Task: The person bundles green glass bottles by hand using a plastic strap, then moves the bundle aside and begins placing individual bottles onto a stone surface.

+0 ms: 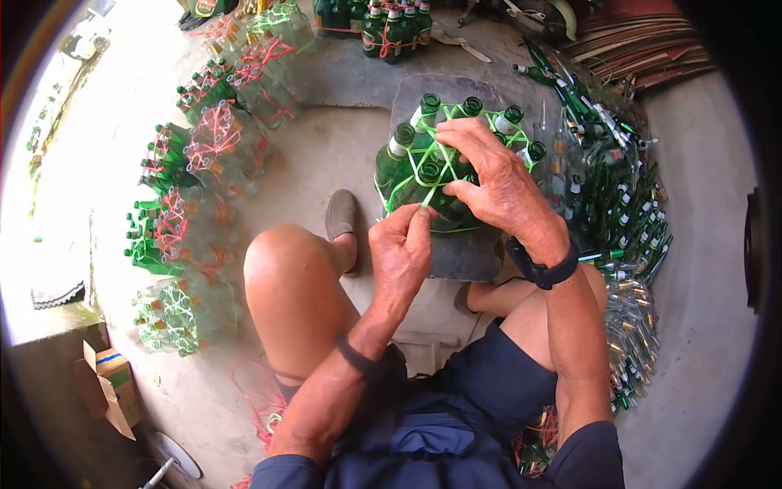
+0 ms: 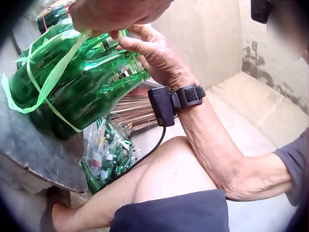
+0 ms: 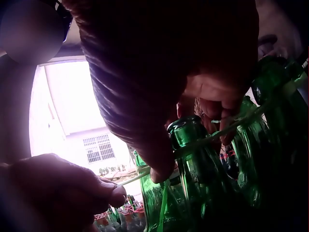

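A bundle of green glass bottles (image 1: 432, 167) stands on a grey stone slab (image 1: 464, 253) between the person's knees, laced with light green plastic string (image 1: 423, 175). My left hand (image 1: 415, 218) pinches the string at the bundle's near side. My right hand (image 1: 454, 163) lies over the bottle tops with fingers and thumb curled round the lacing. In the left wrist view, the bundle (image 2: 72, 82) sits left of my right hand (image 2: 140, 46), with the string (image 2: 48, 79) looped around it. The right wrist view shows the bottle necks (image 3: 193, 154) below my dark right hand (image 3: 164, 164), and my left hand (image 3: 63, 193) at lower left.
Several tied bottle bundles (image 1: 208, 143) with red string line the floor at the left. A heap of loose bottles (image 1: 619, 204) lies at the right. A cardboard box (image 1: 110, 383) sits at lower left, red string (image 1: 261, 399) by the knee, and stacked sheets (image 1: 643, 41) at top right.
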Demonstrator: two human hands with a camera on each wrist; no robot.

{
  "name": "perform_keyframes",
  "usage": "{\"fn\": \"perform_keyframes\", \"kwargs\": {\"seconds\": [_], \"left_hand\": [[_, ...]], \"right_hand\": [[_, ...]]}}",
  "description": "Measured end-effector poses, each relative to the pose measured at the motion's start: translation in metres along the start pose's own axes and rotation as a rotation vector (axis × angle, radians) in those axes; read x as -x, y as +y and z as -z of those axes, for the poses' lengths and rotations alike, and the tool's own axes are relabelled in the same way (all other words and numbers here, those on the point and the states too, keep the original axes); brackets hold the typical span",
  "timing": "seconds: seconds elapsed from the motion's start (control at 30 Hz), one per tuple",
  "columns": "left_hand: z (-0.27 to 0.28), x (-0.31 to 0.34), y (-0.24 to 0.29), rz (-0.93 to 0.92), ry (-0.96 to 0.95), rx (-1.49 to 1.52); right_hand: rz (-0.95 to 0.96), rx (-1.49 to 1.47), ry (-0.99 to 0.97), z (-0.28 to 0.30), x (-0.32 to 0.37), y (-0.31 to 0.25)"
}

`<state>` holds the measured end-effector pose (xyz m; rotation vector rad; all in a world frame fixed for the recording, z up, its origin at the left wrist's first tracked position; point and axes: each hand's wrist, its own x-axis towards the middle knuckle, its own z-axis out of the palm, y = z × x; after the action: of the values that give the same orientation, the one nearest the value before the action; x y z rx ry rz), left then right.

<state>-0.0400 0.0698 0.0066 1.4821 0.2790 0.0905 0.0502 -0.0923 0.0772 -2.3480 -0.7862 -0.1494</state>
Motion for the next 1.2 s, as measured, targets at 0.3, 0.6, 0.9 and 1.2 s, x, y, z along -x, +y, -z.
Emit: {"fn": "perform_keyframes", "kwargs": {"seconds": [0.3,0.6,0.9,1.2], "left_hand": [[0.006,0.0,0.008,0.033,-0.06,0.027],[0.011,0.004,0.024,0.063,-0.093,0.067],[0.012,0.01,0.032,-0.095,-0.069,-0.006],[0.026,0.022,0.04,-0.096,-0.187,-0.204]], "right_hand": [[0.023,-0.073,0.015,0.001,0.0,0.002],[-0.142,-0.031,0.169,0.011,0.029,-0.047],[-0.621,-0.689,-0.1,-0.039,0.035,-0.047],[-0.352,-0.467,0.121,-0.055,0.039,-0.035]]}}
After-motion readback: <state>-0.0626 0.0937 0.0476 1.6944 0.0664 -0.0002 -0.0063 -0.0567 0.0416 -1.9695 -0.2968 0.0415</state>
